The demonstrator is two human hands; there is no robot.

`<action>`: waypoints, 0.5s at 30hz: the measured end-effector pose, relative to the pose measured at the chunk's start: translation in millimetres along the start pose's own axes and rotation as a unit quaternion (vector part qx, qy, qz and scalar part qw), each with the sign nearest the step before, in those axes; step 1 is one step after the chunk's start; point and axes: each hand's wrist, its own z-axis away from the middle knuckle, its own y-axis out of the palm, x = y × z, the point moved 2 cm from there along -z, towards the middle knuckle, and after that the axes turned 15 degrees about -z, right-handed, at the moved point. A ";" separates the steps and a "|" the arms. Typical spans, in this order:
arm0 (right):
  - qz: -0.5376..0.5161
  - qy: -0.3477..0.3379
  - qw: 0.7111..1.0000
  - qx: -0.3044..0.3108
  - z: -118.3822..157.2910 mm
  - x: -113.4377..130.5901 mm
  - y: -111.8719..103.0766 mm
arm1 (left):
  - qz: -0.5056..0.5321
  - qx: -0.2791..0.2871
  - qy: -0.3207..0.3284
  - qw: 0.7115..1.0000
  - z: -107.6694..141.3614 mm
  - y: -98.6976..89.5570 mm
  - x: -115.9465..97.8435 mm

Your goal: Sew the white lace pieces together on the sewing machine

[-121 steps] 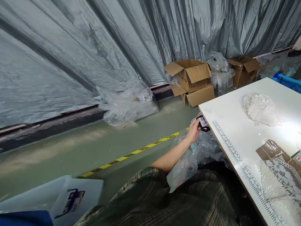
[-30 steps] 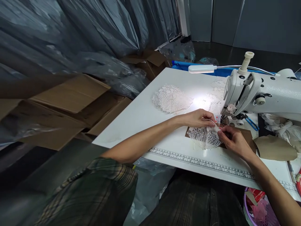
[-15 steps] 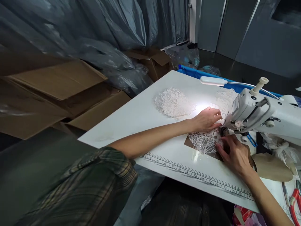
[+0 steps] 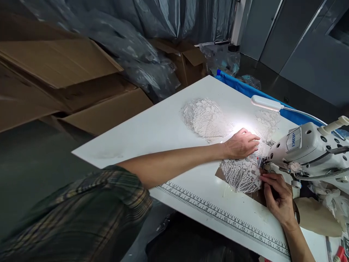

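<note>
A piece of white patterned lace (image 4: 241,174) lies under the presser foot (image 4: 262,162) of a white sewing machine (image 4: 302,147). My left hand (image 4: 242,143) rests palm down on the lace left of the needle area, its fingers stretched out and slightly bent. At the lace's right edge, just in front of the presser foot, my right hand (image 4: 278,198) holds the border between its fingertips; the exact grip is partly hidden. More lace (image 4: 204,118) lies bunched on the table to the left, and another part (image 4: 267,122) spreads behind the foot.
A lamp (image 4: 267,103) on a bendable neck lights the white table (image 4: 152,133). A printed ruler scale (image 4: 226,218) runs along its front edge. Brown cardboard boxes (image 4: 109,111) stand at left. A blue cloth edge (image 4: 240,83) borders the back; red-handled tool (image 4: 339,253) lies lower right.
The view has shifted, bringing the machine farther right. My right hand's thumb has come off the lace surface, and its fingertips are now at the lace edge. My left hand stays on the lace.
</note>
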 end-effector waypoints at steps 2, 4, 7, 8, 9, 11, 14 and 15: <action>-0.003 0.004 1.000 -0.020 0.7 -2.4 -1.7 | 0.002 0.017 -0.003 1.000 -0.5 0.6 0.1; -0.003 0.002 1.000 -0.028 1.2 -4.1 -2.3 | 0.003 0.049 -0.011 0.999 -0.6 3.0 1.0; 0.002 -0.007 1.000 -0.021 0.7 -4.8 -1.6 | 0.002 0.074 -0.018 0.997 0.2 5.2 2.7; 0.003 -0.010 1.000 -0.013 0.2 -4.7 -0.8 | 0.000 0.070 -0.018 0.997 0.4 4.5 2.9; 0.005 -0.014 1.000 -0.001 -0.3 -4.6 0.3 | -0.004 0.063 -0.018 0.998 0.3 3.0 2.7; 0.009 -0.019 0.999 0.025 -1.0 -4.7 2.8 | -0.017 0.052 -0.020 0.998 -1.8 -1.8 1.0; 0.022 -0.014 0.999 0.046 -0.5 -5.8 5.5 | -0.036 0.063 -0.009 0.997 -11.2 -8.8 -5.9; 0.027 -0.011 0.998 0.048 0.1 -6.2 5.8 | -0.038 0.070 0.006 0.997 -15.5 -9.9 -9.1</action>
